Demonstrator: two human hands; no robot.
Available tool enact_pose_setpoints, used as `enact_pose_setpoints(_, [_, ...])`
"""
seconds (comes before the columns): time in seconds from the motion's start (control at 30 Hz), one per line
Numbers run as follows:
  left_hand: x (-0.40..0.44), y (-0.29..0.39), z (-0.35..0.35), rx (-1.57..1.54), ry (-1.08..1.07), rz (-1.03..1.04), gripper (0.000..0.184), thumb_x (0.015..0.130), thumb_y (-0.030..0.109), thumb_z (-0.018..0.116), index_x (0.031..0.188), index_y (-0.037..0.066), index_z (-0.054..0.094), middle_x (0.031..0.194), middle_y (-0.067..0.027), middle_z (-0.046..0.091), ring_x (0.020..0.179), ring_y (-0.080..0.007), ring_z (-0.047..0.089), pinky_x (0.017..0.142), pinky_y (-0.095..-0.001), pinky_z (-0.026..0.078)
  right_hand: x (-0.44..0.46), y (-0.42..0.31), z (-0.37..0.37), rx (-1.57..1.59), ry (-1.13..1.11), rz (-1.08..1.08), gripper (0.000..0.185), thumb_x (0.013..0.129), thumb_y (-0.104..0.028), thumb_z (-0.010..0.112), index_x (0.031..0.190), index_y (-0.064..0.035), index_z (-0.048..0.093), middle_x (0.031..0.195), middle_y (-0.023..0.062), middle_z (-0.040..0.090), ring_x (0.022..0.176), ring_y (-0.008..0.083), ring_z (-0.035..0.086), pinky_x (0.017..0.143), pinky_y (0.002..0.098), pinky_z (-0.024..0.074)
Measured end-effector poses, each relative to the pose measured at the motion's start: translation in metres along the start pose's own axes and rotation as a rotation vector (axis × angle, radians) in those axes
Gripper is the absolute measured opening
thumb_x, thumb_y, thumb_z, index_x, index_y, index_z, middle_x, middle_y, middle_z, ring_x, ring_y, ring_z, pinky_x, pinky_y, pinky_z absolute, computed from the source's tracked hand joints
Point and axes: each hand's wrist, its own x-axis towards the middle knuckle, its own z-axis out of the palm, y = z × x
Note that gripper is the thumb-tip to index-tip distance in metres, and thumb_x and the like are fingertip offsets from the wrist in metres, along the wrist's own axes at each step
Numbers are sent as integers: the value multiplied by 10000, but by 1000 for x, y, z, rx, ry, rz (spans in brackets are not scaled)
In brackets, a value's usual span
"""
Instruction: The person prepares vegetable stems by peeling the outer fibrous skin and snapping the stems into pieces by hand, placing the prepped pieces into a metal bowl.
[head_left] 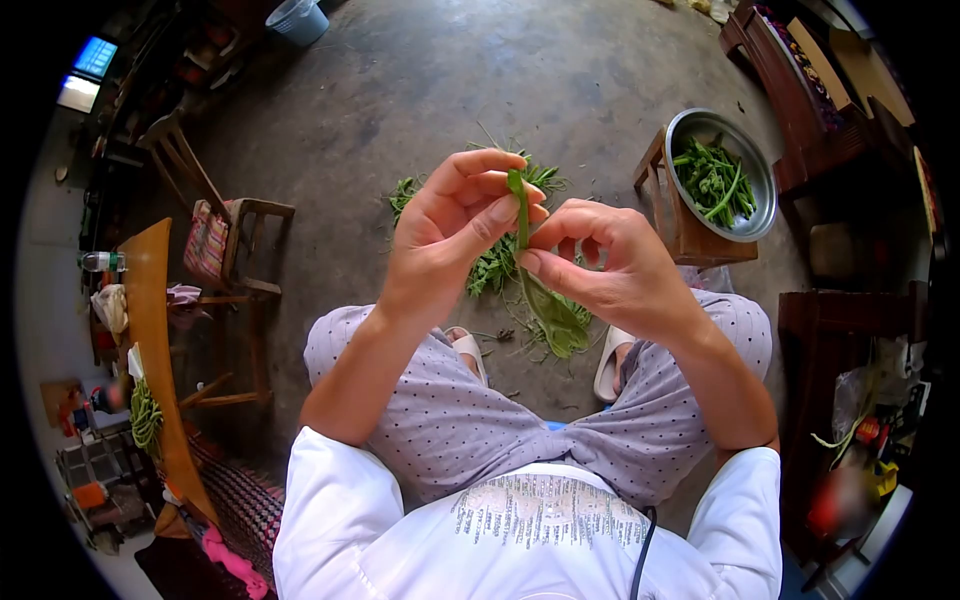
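Pinching top of a long green stem with broad leaf (555, 318) between thumb and fingers of left hand (445, 222); pinching same stem lower down with thumb and forefinger of right hand (618, 258), other right fingers curled. Hangs leaf-down above grey concrete floor (350, 120). Scattered below: loose heap of thin green leaves and stems (492, 272), partly hidden by both hands. To the right, on brown wooden stool (692, 238): round silver-coloured metal basin (764, 212) containing green stalk pieces (715, 180). To the left: brown wooden chair (262, 207).
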Motion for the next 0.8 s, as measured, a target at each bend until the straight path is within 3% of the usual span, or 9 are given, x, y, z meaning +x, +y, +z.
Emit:
enact_pose_setpoints(0.1, [0, 5, -1, 57, 13, -23, 324, 933, 102, 561, 1232, 12, 477, 1056, -114, 616, 979, -165, 609, 866, -298, 485, -1, -2, -3, -37, 20, -17, 142, 794, -135, 694, 854, -8, 670, 763, 76, 627, 632, 126, 551, 562, 270, 444])
enact_pose_setpoints(0.23, [-2, 1, -6, 38, -1, -51, 282, 919, 125, 595, 1163, 4, 524, 1023, -112, 642, 957, -170, 625, 842, -284, 497, -2, -4, -3, -60, 7, -19, 133, 793, -133, 690, 833, -9, 665, 762, 74, 627, 649, 133, 554, 581, 280, 449])
enact_pose_setpoints(0.4, [-5, 2, -6, 67, 3, -87, 244, 912, 128, 606, 1112, 0, 546, 975, -107, 661, 920, -165, 645, 791, -263, 520, -1, -8, -10, -72, 257, -199, 81, 783, -65, 694, 844, -16, 673, 796, 63, 637, 708, 117, 569, 613, 253, 455])
enact_pose_setpoints(0.63, [-8, -4, 5, 253, 61, 78, 198, 871, -3, 621, 1064, -33, 585, 994, -107, 668, 935, -149, 650, 790, -235, 536, 0, -8, -7, -13, 281, -210, 117, 780, -23, 692, 896, -11, 706, 786, 66, 637, 660, 116, 566, 586, 243, 453])
enact_pose_setpoints(0.73, [-10, -3, 10, 421, 123, 148, 173, 856, -25, 631, 1028, -36, 612, 967, -101, 675, 911, -147, 656, 778, -240, 544, 0, -6, -6, -37, 244, -193, 94, 826, -44, 686, 914, -14, 696, 833, 41, 634, 729, 84, 559, 606, 211, 416])
enact_pose_setpoints(0.8, [-10, -4, 12, 514, 153, 183, 160, 847, -38, 636, 1007, -35, 628, 948, -100, 679, 892, -146, 661, 766, -239, 548, 3, -6, -4, -32, 295, -215, 98, 777, -20, 693, 872, 1, 702, 771, 71, 624, 639, 117, 563, 569, 246, 446])
